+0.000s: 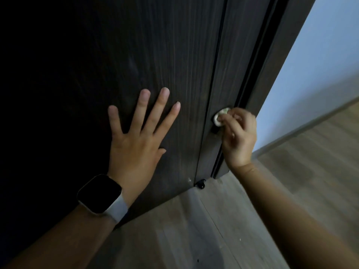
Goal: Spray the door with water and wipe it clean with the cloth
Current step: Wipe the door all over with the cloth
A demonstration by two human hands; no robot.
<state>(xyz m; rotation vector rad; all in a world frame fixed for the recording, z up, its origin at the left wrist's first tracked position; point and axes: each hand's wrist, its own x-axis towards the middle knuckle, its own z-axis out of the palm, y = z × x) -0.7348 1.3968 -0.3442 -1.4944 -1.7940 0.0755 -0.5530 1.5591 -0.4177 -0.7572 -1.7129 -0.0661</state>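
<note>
A dark wood-grain door [165, 55] fills the left and middle of the view. My left hand [138, 133] lies flat on its face with the fingers spread and straight; a watch sits on that wrist. My right hand [238, 138] pinches a small bunched pale cloth [220, 116] and holds it against the door's narrow edge, near a small dark fitting. No spray bottle is in view.
The dark door frame [272, 65] stands right of the door's edge. A pale wall [320, 65] and wooden floor [194, 230] lie to the right and below. A small black door stop [201, 183] sits at the door's bottom corner.
</note>
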